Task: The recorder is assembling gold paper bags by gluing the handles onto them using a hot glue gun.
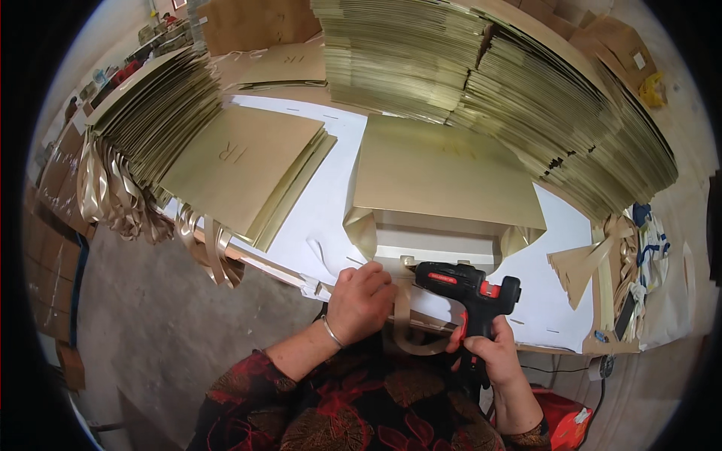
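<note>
A glue gun point(459, 284), black with red parts, is gripped by its handle in my right hand point(489, 347). Its nozzle points left, at the near edge of an opened gold paper bag point(444, 173) lying on its side with its pale mouth toward me. My left hand point(364, 301) is closed just left of the nozzle, its fingertips at that edge; what they pinch is hidden. A gold ribbon point(404, 312) runs down beside those fingers and loops below the table edge toward my right hand. A bracelet circles my left wrist.
Flat gold bags with ribbon handles point(248, 161) are stacked at the left. Tall stacks of folded bags point(398, 60) line the back and right. Ribbon pieces point(594, 259) lie at the right edge of the white-covered table point(293, 218). A cable point(556, 370) hangs below.
</note>
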{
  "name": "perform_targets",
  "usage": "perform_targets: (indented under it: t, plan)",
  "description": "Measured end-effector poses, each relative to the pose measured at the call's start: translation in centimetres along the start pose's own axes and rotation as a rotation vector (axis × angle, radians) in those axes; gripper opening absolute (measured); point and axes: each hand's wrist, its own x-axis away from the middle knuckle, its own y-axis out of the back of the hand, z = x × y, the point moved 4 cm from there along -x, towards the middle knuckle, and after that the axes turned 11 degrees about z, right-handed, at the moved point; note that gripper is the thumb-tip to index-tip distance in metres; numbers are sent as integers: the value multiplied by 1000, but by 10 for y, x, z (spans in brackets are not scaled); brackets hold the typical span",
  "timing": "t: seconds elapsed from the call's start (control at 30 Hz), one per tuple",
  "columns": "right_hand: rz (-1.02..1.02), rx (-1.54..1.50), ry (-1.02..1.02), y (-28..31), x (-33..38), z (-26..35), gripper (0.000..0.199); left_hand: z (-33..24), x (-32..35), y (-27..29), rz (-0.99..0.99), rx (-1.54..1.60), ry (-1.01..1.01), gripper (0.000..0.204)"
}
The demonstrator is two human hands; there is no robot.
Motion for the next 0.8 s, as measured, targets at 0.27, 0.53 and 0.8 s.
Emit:
perform_targets:
  t: [0.27, 0.53, 0.8]
  plan:
    - [-13, -59, 92, -30, -40, 21, 47, 1, -1, 0, 28, 31, 11, 15]
    - [-35, 57, 88, -37, -73, 5, 39, 2, -3, 1, -11, 14, -3, 8]
    - [-330, 333, 141, 9, -25, 17, 54, 4, -4, 1, 23, 37, 10, 17]
